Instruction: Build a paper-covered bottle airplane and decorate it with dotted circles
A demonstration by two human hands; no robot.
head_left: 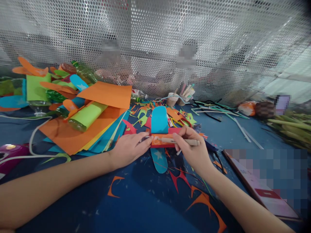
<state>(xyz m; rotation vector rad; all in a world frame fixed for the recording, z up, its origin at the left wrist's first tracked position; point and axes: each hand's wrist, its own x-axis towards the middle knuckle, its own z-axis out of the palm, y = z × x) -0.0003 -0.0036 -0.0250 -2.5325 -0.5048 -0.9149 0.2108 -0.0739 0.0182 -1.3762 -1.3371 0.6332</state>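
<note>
Apparent marking step: the right hand (194, 149) pinches a pen (194, 142) against the orange strip (156, 137) of a blue-winged model (159, 128) lying between both hands, whose left end the left hand (132, 145) grasps, further strokes calling for steady bracing.

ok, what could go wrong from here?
Smudging: the left hand sits close to the white marks and could smear them.
Slipping: the red body might shift under the pen in the right hand.
Creasing: a bump could bend the upper blue wing.
</note>
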